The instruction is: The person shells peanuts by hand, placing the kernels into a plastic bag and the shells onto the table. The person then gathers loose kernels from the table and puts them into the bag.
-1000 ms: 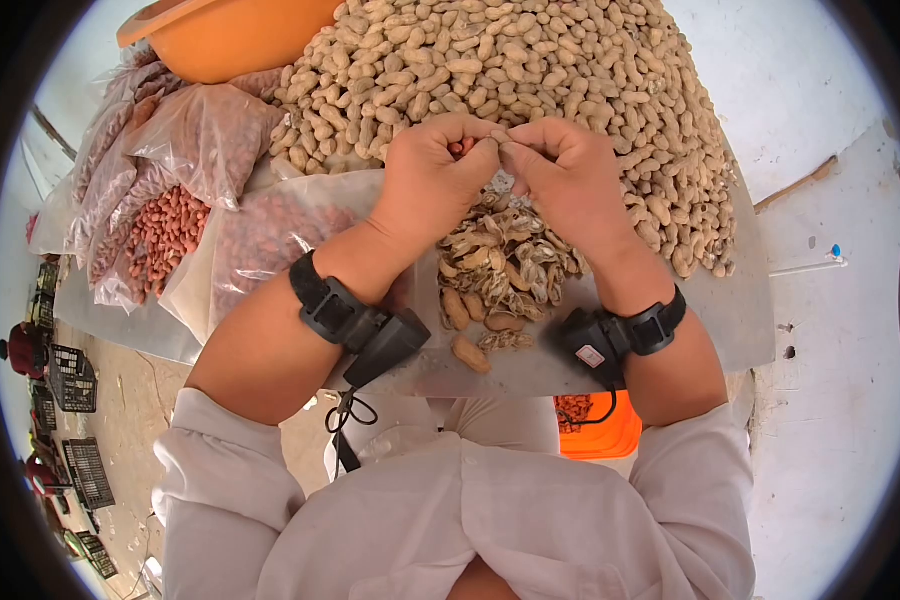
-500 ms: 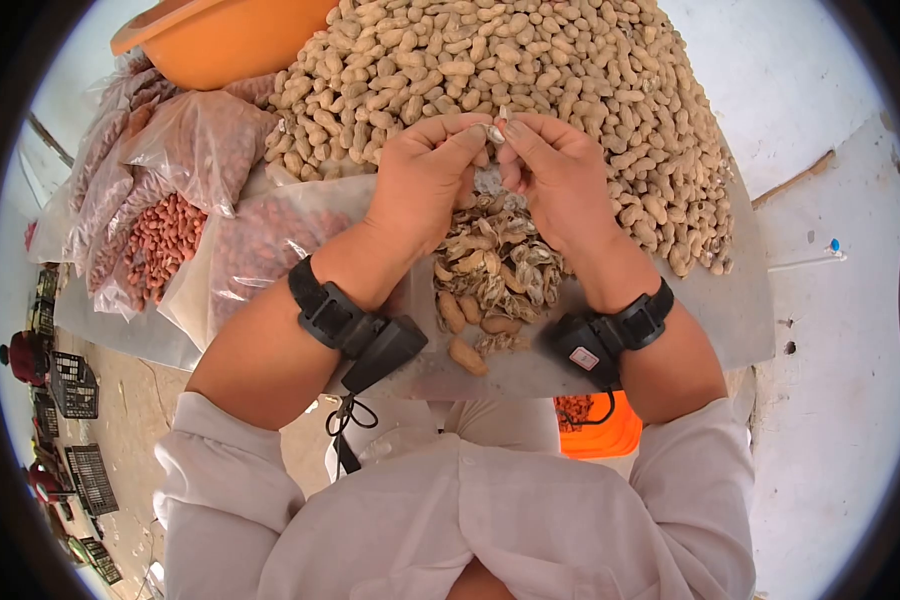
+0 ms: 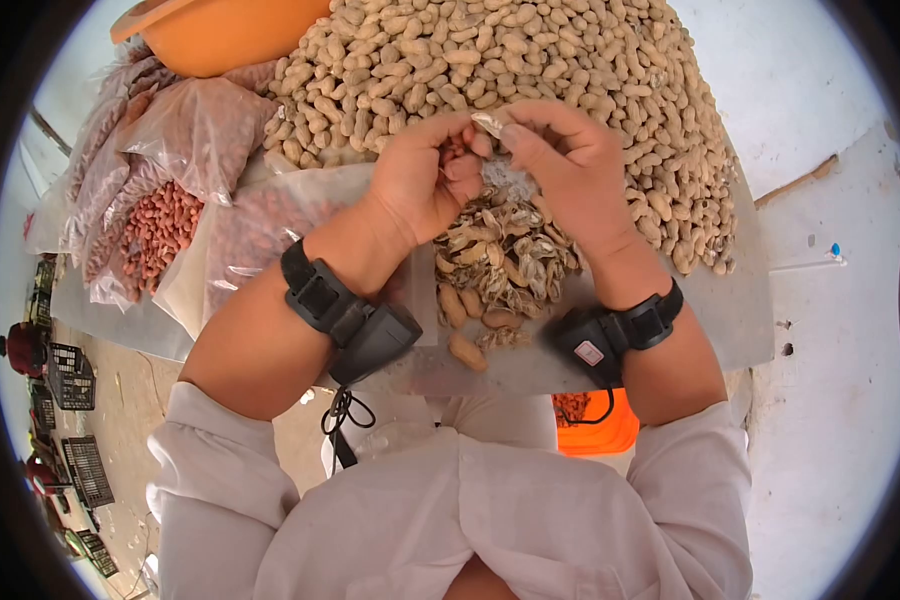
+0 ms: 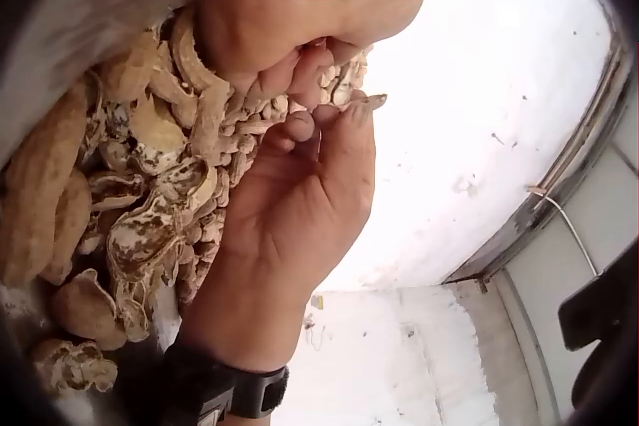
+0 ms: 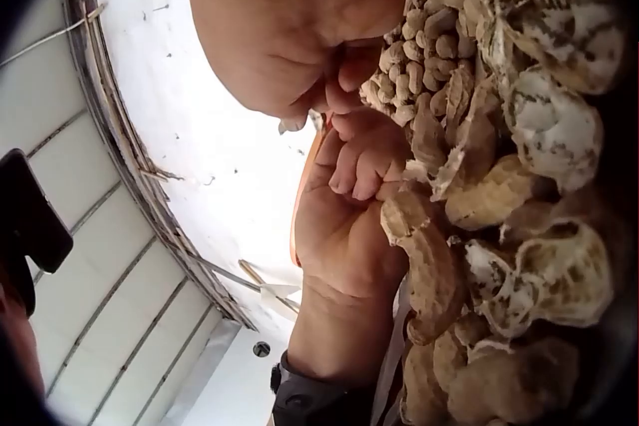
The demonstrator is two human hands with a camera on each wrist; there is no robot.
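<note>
My left hand [image 3: 410,185] is turned palm-up with its fingers curled round several red peanut kernels [image 3: 452,150]. Between thumb and forefinger, my right hand [image 3: 582,175] pinches a peanut shell [image 3: 488,123], its pale inside showing. Both hands meet at the fingertips over the near edge of a big pile of unshelled peanuts [image 3: 490,60]. Below them lies a heap of broken shells [image 3: 505,255], seen close up in both wrist views. In the left wrist view, a shell tip [image 4: 375,101] sticks out past the right thumb.
Clear bags of red kernels [image 3: 185,130] lie at the left, one showing loose kernels [image 3: 158,235]. An orange basin [image 3: 225,35] stands behind them. Whole peanuts [image 3: 467,350] lie near the table's front edge [image 3: 410,378]. Below is an orange container [image 3: 600,430].
The hands were together over the shell; now the left has drawn slightly left and turned, showing red kernels in its fingers. The right hand has the shell.
</note>
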